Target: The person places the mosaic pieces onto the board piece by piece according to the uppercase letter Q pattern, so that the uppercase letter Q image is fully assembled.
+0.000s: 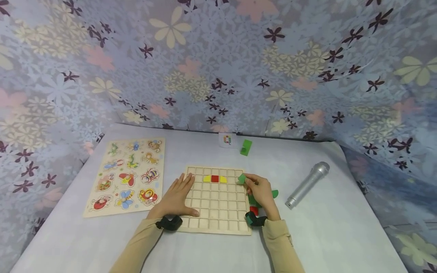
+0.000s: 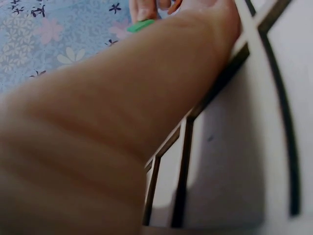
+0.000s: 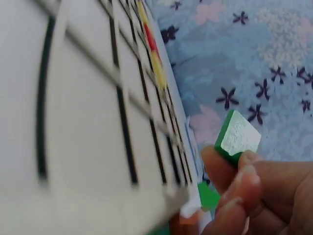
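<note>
Green block (image 1: 241, 179), one, located over the far right corner of the wooden grid board (image 1: 214, 195); contact with the board cannot be told. Head view: the right hand (image 1: 259, 191) pinches the block; the left hand (image 1: 175, 197) lies with fingers spread on the board's left edge. Two yellow pieces (image 1: 223, 179) flank one red square (image 1: 215, 178) in one row. Green and red pieces lie partly hidden beneath the right hand, count uncertain. Beyond the far edge: one card (image 1: 227, 140), one green piece (image 1: 246, 147). White tablecloth (image 1: 324, 235) separates the right edge from one microphone (image 1: 307, 185); one insect puzzle (image 1: 128, 176), twelve figures, lies left. Left wrist view: the forearm side blocks most of the grid; left fingertips cannot be judged. Right wrist view: thumb and finger pinch the block near the board's edge.
</note>
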Demonstrator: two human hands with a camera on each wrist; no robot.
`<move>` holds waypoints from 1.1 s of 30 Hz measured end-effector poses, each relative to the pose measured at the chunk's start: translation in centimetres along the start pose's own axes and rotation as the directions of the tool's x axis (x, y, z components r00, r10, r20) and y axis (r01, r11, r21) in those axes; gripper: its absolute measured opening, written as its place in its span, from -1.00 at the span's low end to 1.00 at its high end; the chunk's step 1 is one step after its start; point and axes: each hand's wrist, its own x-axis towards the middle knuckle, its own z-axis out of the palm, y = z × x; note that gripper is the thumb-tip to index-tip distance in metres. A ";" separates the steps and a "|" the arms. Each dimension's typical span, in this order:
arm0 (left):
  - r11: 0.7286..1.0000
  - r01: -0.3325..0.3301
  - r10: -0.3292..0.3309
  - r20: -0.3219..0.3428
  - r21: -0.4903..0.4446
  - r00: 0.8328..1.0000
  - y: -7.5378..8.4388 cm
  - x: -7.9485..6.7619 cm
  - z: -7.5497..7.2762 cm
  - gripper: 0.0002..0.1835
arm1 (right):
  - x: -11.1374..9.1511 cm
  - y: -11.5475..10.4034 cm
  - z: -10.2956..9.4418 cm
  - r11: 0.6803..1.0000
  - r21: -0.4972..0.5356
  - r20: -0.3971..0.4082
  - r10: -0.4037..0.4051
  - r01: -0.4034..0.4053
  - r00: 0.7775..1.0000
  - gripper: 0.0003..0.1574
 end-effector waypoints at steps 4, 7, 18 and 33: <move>1.000 -0.005 0.005 0.003 0.004 1.000 -0.1 0.1 -0.2 0.36 | -0.2 -0.9 1.1 0.998 -0.021 -0.005 -0.057 0.057 0.998 -0.73; 1.000 -0.002 0.002 0.007 0.005 1.000 -0.1 0.1 -0.2 0.36 | -0.3 -1.5 2.1 0.991 -0.086 0.002 -0.105 0.104 0.995 -0.80; 1.000 0.008 -0.008 0.006 0.002 1.000 0.0 0.1 -0.1 0.35 | -0.5 -2.1 3.4 0.975 -0.179 0.016 -0.129 0.130 0.992 -0.88; 1.000 0.006 -0.006 0.005 0.001 1.000 -0.2 0.1 0.0 0.36 | -0.4 -2.4 4.4 0.948 -0.264 0.075 -0.162 0.176 0.984 -0.92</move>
